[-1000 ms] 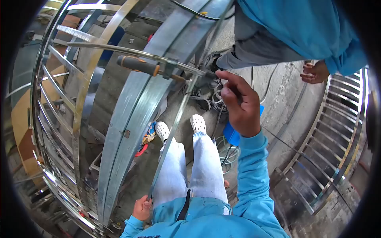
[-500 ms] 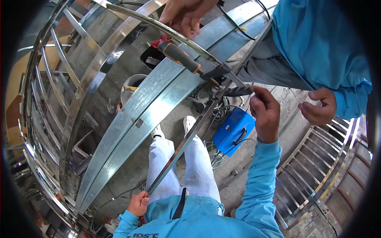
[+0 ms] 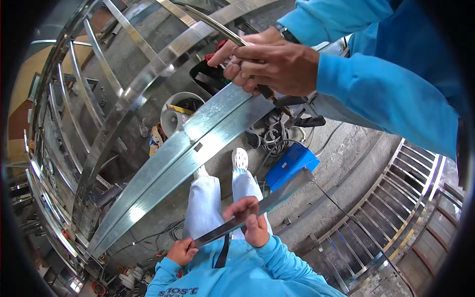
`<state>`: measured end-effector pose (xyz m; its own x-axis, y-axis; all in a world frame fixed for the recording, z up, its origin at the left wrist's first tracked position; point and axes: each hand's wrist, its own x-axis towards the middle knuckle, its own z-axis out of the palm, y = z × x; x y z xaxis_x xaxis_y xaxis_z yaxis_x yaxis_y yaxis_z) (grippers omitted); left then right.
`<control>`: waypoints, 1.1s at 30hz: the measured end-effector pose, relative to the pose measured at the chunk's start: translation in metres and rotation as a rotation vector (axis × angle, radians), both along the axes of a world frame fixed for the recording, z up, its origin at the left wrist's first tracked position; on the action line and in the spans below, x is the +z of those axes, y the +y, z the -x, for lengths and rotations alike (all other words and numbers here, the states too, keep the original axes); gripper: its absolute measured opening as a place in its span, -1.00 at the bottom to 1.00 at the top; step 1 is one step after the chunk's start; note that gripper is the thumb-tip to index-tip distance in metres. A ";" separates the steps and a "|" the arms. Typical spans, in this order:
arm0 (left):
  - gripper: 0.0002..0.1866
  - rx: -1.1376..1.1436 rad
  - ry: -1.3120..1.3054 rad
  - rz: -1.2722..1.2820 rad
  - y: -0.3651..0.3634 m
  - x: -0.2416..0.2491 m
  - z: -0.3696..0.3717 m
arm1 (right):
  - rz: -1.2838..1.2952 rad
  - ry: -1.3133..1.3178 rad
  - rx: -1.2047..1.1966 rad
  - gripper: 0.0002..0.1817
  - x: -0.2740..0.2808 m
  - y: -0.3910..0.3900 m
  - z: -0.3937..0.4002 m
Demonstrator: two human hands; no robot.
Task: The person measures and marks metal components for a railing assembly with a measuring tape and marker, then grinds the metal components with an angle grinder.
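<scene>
My left hand is closed around the near end of a flat metal bar, in front of my waist. The bar slants up and right, its far end passing over the blue box. My right hand is at the bar's middle, its fingers curled around it, slightly blurred. Beyond the bar lies a curved galvanized metal channel. At its far end a co-worker's hands grip a thin curved metal tube and a clamp, whose handle they mostly cover.
A blue box with coiled cables sits on the floor ahead. A white bucket stands behind the channel. Curved metal railings rise at left and lie at right. A thin cable crosses the floor.
My right hand has left the clamp area and come back to the bar's middle. The bar has swung down and right, away from the clamp. Both co-worker's hands are now on the clamp and tube.
</scene>
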<state>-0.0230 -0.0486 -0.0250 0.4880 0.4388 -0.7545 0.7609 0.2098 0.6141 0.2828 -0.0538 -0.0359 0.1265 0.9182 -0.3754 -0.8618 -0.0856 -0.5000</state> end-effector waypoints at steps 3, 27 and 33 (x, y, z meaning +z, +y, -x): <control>-0.35 -0.023 -0.123 -0.037 0.013 -0.002 0.002 | -0.082 -0.061 -0.117 -0.34 0.046 0.006 0.013; -0.41 -0.689 -0.985 -0.213 0.047 0.088 -0.166 | 0.017 -1.174 -0.831 -0.17 0.150 -0.077 0.083; -0.54 -0.490 -0.589 -0.092 0.104 0.064 -0.154 | 0.023 -1.133 -0.855 -0.26 0.166 -0.089 0.049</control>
